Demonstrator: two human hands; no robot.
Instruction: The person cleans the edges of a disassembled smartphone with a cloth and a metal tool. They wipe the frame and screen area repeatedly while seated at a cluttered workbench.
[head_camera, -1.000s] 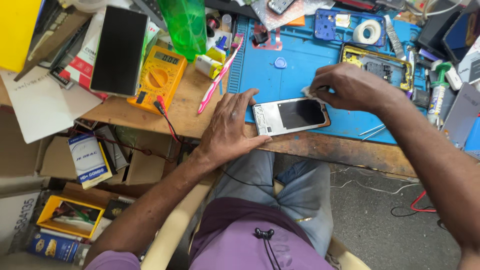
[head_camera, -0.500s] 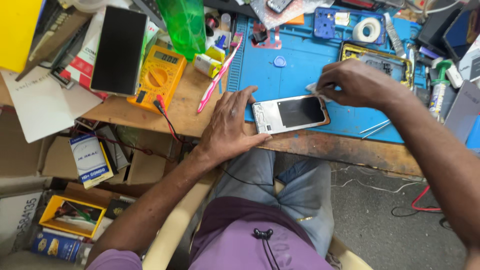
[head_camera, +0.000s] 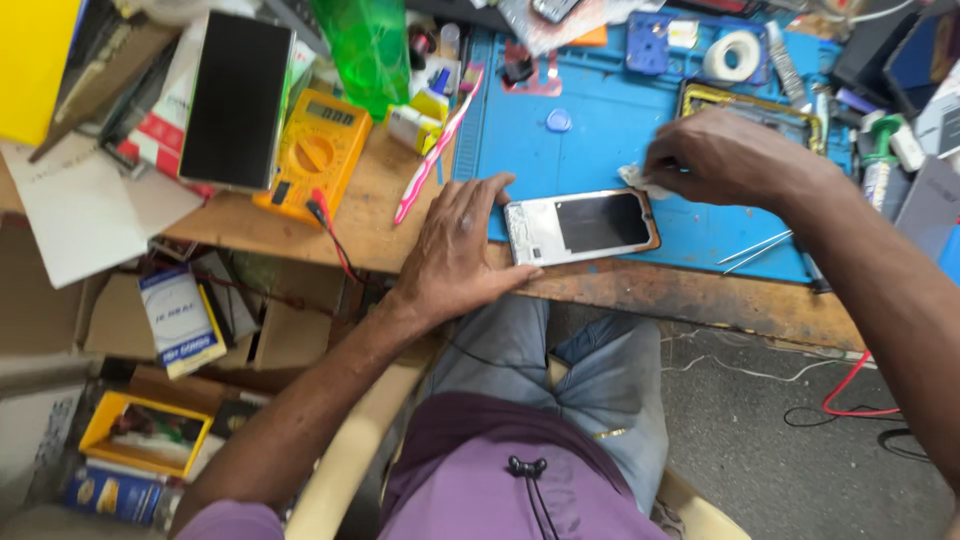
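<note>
From the head view, the phone (head_camera: 582, 226) lies flat on the blue mat (head_camera: 600, 150) at the worktop's front edge, its long side running left to right. The left hand (head_camera: 455, 250) presses its left end, fingers spread. The right hand (head_camera: 725, 158), just past the far right corner, pinches a small white scrap (head_camera: 636, 178).

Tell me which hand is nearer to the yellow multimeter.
Left. The left hand rests by the phone, just right of the yellow multimeter; the right hand is far across the blue mat.
</note>
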